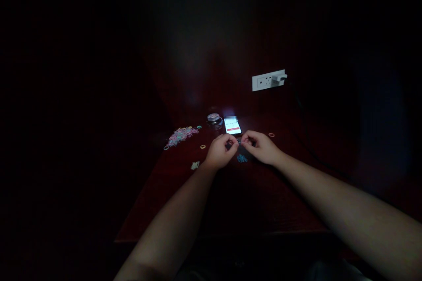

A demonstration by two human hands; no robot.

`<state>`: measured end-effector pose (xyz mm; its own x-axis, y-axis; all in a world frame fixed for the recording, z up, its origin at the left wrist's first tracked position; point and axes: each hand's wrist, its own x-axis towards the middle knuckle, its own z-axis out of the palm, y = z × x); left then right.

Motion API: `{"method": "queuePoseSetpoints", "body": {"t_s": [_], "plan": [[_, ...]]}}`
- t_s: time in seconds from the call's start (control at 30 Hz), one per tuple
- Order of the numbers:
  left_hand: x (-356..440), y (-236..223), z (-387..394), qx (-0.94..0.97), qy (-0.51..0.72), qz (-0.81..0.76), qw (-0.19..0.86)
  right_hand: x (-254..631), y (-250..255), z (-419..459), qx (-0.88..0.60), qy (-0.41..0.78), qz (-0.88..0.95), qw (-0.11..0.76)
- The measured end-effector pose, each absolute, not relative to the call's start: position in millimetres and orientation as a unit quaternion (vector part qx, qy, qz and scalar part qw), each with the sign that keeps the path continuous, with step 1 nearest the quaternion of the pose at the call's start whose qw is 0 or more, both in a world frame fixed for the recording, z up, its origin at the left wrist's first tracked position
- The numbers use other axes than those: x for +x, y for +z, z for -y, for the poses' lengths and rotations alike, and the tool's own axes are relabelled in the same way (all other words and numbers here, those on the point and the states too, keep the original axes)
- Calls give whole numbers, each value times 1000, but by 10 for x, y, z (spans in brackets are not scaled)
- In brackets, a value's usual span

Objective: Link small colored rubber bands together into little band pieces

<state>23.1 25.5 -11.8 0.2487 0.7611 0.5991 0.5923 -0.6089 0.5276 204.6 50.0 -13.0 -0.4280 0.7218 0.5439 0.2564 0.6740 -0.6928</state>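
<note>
Over the dark red table, my left hand [222, 151] and my right hand [260, 145] meet fingertip to fingertip, each closed in a pinch. A small bluish elastic hair tie [239, 142] seems to span the gap between them, mostly hidden by the fingers. Just below lies a small pile of blue hair ties [242, 158]. A pale yellow bunch of hair ties [195, 165] rests left of my left wrist, and a single yellow hair tie [203, 146] is beside that hand. Near my right hand lies an orange hair tie [271, 135].
A lit phone [232, 126] stands just beyond my hands, with a round clear container [214, 118] to its left. Farther left spreads a heap of mixed pastel hair ties [182, 136]. A wall socket [268, 81] holds a plug with a dark cable. Surroundings are very dark.
</note>
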Motion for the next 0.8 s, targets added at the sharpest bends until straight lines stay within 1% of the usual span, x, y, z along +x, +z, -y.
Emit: {"method": "queuePoseSetpoints", "body": {"t_s": [0.33,0.57,0.8], "plan": [[243,-127,-257,779,436,-441,91,2050,-143,-499,-300,277,806,428],[254,-122,-237,782,457,-409,114,2059,-139,-488,-299,288,804,426],[248,-101,-229,772,448,-440,95,2058,-124,-477,-303,293,800,427]]}}
